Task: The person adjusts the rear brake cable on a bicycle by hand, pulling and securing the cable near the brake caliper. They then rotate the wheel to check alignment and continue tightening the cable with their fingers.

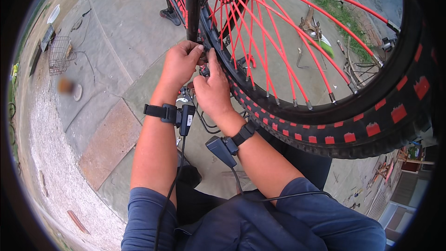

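Beside the wheel [325,132], the left hand [180,64] pinches a dark part [203,56]; whether the right hand [214,92] grips, I cannot tell.

Wheel [299,113] R of fork leg [192,16]; wire basket [59,58] on gnd, far L.

Outdoor daylight, grey paved ground [111,32], brownish flat panel [111,144] at left, pale gravel strip [65,172] farther left, grass strip [344,15] far right, building edge [402,216] near right

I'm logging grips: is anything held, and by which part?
The left hand apparently pinches a small dark fitting by the fork leg; exactly where is hidden. Whether the right hand grips it cannot be told.
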Demonstrator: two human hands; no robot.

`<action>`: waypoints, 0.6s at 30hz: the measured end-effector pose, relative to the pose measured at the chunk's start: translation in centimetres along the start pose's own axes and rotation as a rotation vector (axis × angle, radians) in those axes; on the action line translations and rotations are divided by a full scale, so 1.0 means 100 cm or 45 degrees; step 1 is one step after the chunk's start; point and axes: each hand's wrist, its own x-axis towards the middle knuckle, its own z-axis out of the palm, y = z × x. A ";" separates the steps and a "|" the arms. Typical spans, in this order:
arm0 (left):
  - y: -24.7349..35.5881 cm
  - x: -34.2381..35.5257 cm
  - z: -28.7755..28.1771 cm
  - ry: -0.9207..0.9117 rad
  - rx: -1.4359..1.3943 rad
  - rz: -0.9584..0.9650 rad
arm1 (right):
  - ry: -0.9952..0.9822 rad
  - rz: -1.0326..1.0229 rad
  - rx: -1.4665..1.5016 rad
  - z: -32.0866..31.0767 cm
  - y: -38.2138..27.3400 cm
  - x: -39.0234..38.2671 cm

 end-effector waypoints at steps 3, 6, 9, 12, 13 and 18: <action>-0.005 0.001 0.000 -0.001 -0.004 0.036 | 0.032 -0.040 -0.057 0.003 0.002 0.000; -0.004 0.000 0.001 0.013 -0.034 0.045 | -0.014 0.025 -0.018 0.000 -0.001 0.000; -0.001 -0.002 0.003 0.038 -0.056 0.052 | 0.071 -0.091 -0.143 0.003 0.004 0.001; -0.001 -0.003 0.004 0.059 -0.077 0.058 | 0.098 -0.093 -0.148 0.004 0.004 -0.001; -0.001 -0.003 0.005 0.058 -0.095 0.054 | 0.139 -0.125 -0.203 0.006 0.006 -0.002; 0.005 -0.006 0.002 0.050 -0.161 -0.013 | 0.061 -0.156 -0.124 -0.009 -0.021 -0.003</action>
